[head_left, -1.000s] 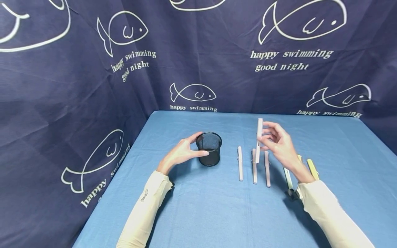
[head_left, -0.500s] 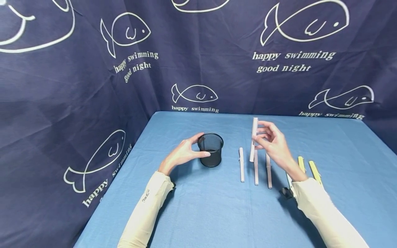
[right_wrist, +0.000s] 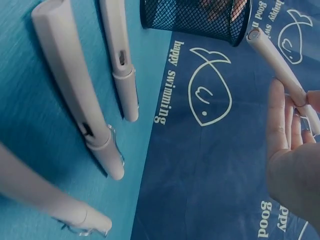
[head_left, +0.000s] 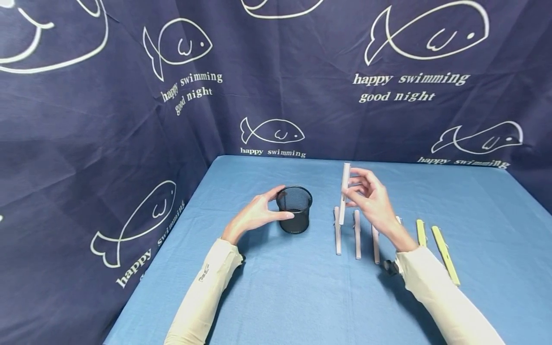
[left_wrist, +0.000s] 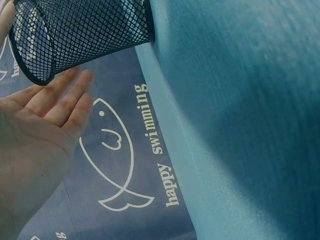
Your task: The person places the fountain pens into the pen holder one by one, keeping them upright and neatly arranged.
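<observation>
My left hand [head_left: 254,211] holds a black mesh pen cup [head_left: 300,224] near its rim, thumb in front and fingers behind. The cup stands upright on the blue cloth. My right hand [head_left: 374,199] pinches a pale pink capped pen [head_left: 344,196] between thumb and fingers. That pen hangs nearly upright above the table, right of the cup and apart from it. In the right wrist view, the pen's [right_wrist: 280,64] clip shows near the fingers. Below it lie three pale pink pens, among them the leftmost pen [head_left: 338,235] and the middle pen [head_left: 357,237].
Two yellow-green pens, one of them the far-right pen [head_left: 446,256], lie beyond my right wrist. A whitish pen [head_left: 398,220] is mostly hidden under the right forearm. Dark blue fish-print curtains [head_left: 276,96] rise at the back and left of the blue tabletop [head_left: 276,297].
My right hand has moved left with the pink pen, closer to the cup, uncovering more of the yellow-green pens. My left hand stays on the cup.
</observation>
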Demonstrator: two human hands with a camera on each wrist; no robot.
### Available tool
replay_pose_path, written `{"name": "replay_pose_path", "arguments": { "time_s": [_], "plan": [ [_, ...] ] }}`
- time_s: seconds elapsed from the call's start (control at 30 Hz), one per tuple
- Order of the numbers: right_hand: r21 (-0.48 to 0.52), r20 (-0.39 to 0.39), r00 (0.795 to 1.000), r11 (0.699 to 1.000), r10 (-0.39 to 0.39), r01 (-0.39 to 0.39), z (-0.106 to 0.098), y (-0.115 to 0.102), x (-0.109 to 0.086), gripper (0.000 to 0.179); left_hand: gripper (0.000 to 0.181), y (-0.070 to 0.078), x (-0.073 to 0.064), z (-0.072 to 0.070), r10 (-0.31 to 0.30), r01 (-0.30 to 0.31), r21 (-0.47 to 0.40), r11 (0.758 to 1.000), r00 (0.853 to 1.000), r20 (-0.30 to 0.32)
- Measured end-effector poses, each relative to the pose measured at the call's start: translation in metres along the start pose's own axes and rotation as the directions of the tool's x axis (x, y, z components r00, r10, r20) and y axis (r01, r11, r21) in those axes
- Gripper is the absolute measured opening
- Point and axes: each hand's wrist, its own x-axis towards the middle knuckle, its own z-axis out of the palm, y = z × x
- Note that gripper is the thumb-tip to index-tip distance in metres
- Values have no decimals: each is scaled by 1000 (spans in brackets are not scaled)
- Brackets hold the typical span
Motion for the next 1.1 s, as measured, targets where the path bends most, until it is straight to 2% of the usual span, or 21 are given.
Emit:
{"name": "replay_pose_path", "arguments": {
  "time_s": [0.13,0.5,1.1],
  "plan": [
    [21,10,1000,1000,13,-14,6,0,3,48,91,-2,-1,-1,-1,1,6,1000,1000,-1],
    [-18,13,1000,999,28,-28,19,-2,9,47,94,-1,-1,-3,-19,19,28,999,1000,2],
    [28,13,1000,1000,12,-12,41,-1,17,48,95,-2,1,-2,-8,8,33,999,1000,10]
  ]
}}
